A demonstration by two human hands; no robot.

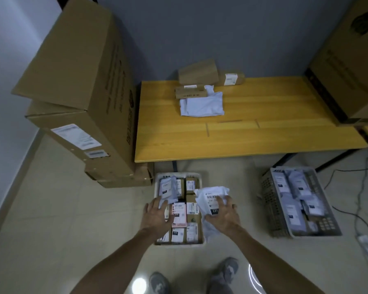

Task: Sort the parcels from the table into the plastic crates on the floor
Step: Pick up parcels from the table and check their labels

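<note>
Left hand [157,215] is spread flat, fingers apart, holding nothing, right over the boxes [191,210] packed in the white crate [179,175]. Just right of it, the right hand [223,215] has its fingers curled round a white bagged parcel [208,198] above the same crate. Further right sits the grey crate [271,209], full of bags. Beyond both hands, a few parcels [202,105] lie on the surface [263,136].
</note>
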